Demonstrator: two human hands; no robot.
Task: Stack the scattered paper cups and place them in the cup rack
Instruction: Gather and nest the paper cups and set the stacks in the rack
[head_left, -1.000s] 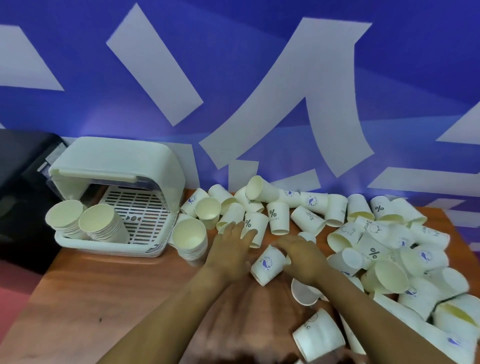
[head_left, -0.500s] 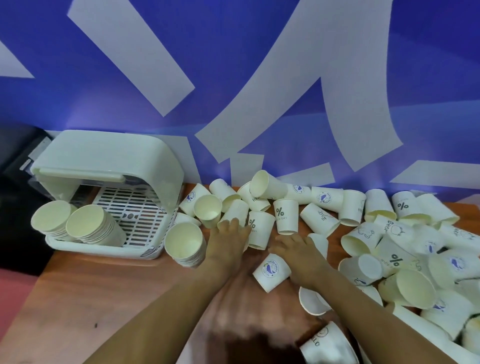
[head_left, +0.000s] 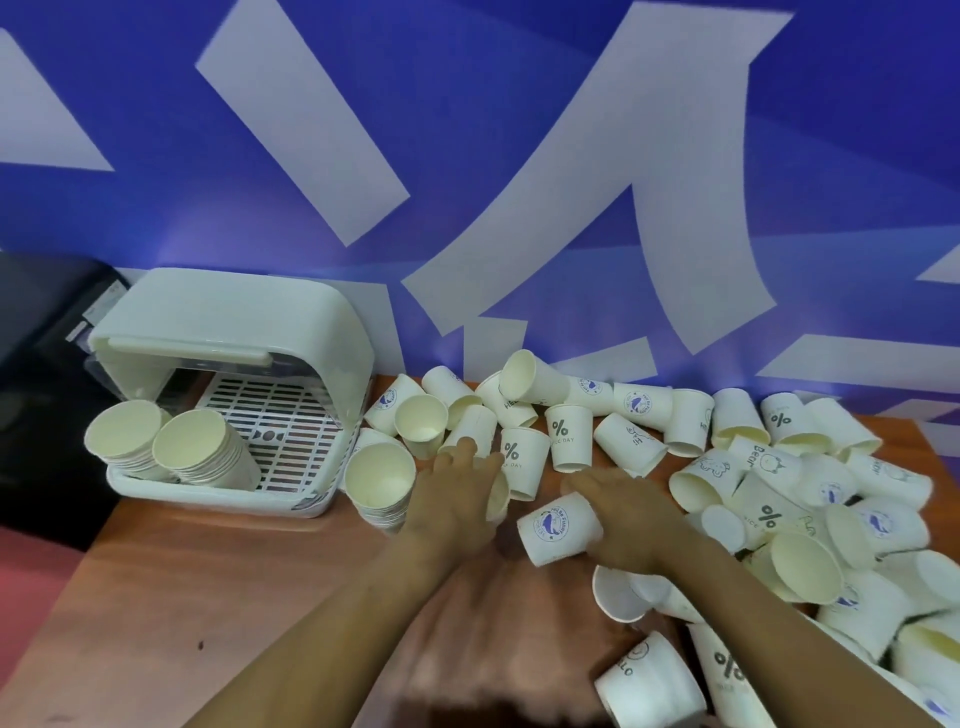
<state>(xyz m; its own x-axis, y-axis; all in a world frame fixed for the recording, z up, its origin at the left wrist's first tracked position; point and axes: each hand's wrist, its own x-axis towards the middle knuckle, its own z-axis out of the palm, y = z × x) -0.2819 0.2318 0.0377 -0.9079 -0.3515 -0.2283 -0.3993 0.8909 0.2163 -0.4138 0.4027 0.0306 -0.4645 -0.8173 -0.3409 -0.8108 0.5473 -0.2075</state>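
Observation:
Several white paper cups (head_left: 571, 436) lie scattered over the right half of the wooden table (head_left: 208, 582). The white cup rack (head_left: 228, 312) stands at the left with its hood up, and two cup stacks (head_left: 192, 452) lean in its tray. Another stack (head_left: 379, 478) stands on the table just right of the rack. My left hand (head_left: 457, 499) lies over a cup on its side, whose rim (head_left: 497, 501) peeks out by the palm. My right hand (head_left: 618, 514) holds a tilted cup with a blue whale logo (head_left: 558, 527) by its end.
A blue wall with white shapes (head_left: 519, 182) rises right behind the table. A black object (head_left: 36, 364) stands left of the rack. More cups pile up at the right edge (head_left: 857, 571), and a few lie near my right forearm (head_left: 649, 686).
Both hands stay near the same cups while the view shifts slightly. My left hand has settled further over the cup beside the standing stack.

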